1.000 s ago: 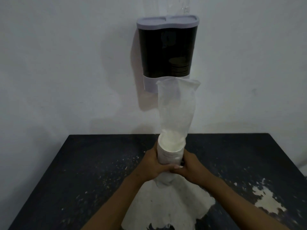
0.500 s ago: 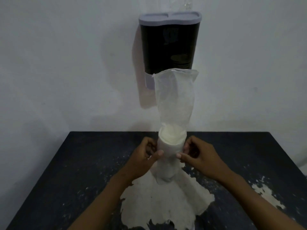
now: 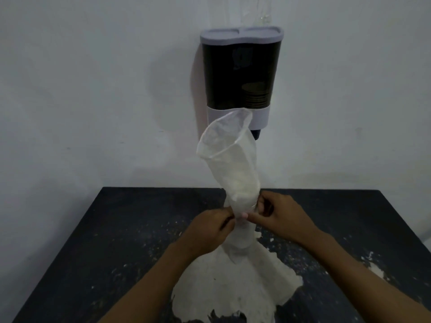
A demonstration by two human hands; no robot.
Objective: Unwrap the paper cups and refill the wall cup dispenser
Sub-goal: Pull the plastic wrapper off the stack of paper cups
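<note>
Left forearm: bare, enters from the lower edge at about 7 o'clock and rises toward 1 o'clock, wrist straight. Left hand (image 3: 208, 231): back of hand toward the camera, fingers curled inward, thumb and fingertips pinching the wrapper sleeve (image 3: 233, 169) at its narrow waist from the 9 o'clock side.

Right forearm: bare, enters from the lower right corner at about 5 o'clock and rises toward 11 o'clock, wrist slightly bent. Right hand (image 3: 278, 217): back of hand up, fingers curled, index finger and thumb pinching the same sleeve from the 3 o'clock side, a little higher than the left hand.

Both hands: close together, fingertips almost meeting at the sleeve.
</note>
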